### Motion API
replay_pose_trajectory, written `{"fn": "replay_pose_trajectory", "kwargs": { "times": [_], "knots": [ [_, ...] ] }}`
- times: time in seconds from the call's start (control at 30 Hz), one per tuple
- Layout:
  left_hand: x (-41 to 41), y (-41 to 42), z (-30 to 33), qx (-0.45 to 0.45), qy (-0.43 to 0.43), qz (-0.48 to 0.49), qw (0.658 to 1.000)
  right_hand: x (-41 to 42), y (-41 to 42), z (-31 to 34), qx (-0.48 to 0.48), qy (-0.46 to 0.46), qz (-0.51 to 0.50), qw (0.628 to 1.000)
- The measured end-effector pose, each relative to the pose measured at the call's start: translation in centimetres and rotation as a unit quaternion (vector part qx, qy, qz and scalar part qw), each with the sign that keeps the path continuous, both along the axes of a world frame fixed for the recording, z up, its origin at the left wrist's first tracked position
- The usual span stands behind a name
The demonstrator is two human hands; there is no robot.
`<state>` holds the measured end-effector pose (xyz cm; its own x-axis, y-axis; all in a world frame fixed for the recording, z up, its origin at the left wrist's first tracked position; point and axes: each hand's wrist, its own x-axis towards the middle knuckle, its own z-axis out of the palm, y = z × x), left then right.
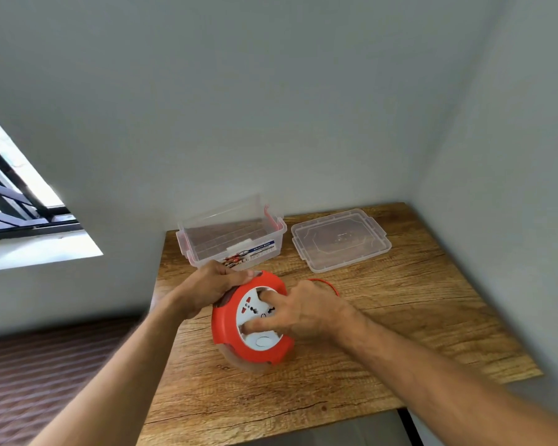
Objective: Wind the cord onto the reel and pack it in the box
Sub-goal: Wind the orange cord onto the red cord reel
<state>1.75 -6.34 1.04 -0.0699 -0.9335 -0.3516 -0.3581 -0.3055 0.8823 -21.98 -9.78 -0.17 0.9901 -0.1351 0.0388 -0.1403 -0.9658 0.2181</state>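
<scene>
A round red reel (226, 326) with a white socket face stands tilted on the wooden table (384, 333). My left hand (210, 284) grips its upper left rim. My right hand (303, 312) has its fingers curled into the recesses of the white centre disc. A loop of red cord (331, 286) lies on the table behind my right hand, partly hidden by it. The clear plastic box (236, 235) stands open behind the reel.
The box's clear lid (340, 241) lies flat to the right of the box. Walls close the table in at the back and right. The table's left and front edges drop to a dark floor. A window is at the far left.
</scene>
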Motion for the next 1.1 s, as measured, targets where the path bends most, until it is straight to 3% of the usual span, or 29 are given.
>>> {"fn": "replay_pose_trajectory", "kwargs": {
  "times": [0.27, 0.47, 0.53, 0.6, 0.67, 0.73, 0.8, 0.83, 0.87, 0.93, 1.1],
  "knots": [
    [-0.9, 1.4, -0.5, -0.126, 0.017, 0.108, 0.986, 1.1, 0.2, -0.7, 0.020, -0.144, -0.112, 0.983],
    [-2.4, 2.1, -0.7, -0.235, 0.019, 0.205, 0.950, 3.1, 1.0, -0.9, 0.162, -0.245, -0.310, 0.904],
    [-2.7, 2.2, -0.6, -0.249, 0.021, 0.222, 0.943, 3.8, 1.2, -1.0, 0.234, -0.281, -0.368, 0.855],
    [-3.1, 2.4, -0.9, -0.262, 0.001, 0.241, 0.934, 4.4, 1.4, -0.8, 0.330, -0.303, -0.445, 0.775],
    [-3.5, 2.6, -1.5, -0.286, -0.032, 0.256, 0.923, 5.1, 1.5, -0.2, 0.460, -0.330, -0.497, 0.658],
    [-4.2, 2.9, -1.9, -0.313, -0.054, 0.263, 0.911, 5.7, 1.5, 0.2, 0.592, -0.366, -0.499, 0.516],
    [-4.7, 3.1, -2.0, -0.331, -0.070, 0.261, 0.904, 6.0, 1.5, 0.7, 0.668, -0.379, -0.504, 0.396],
    [-4.9, 3.2, -2.0, -0.337, -0.072, 0.261, 0.902, 6.1, 1.5, 1.0, 0.686, -0.380, -0.510, 0.353],
    [-5.0, 3.3, -1.8, -0.337, -0.073, 0.263, 0.901, 6.0, 1.5, 1.1, 0.696, -0.379, -0.516, 0.327],
    [-4.8, 3.1, -1.6, -0.325, -0.084, 0.263, 0.905, 5.9, 1.4, 1.2, 0.700, -0.366, -0.526, 0.315],
    [-4.3, 2.5, -1.7, -0.257, -0.085, 0.260, 0.927, 5.5, 0.8, 1.1, 0.703, -0.330, -0.518, 0.360]
  ]
}}
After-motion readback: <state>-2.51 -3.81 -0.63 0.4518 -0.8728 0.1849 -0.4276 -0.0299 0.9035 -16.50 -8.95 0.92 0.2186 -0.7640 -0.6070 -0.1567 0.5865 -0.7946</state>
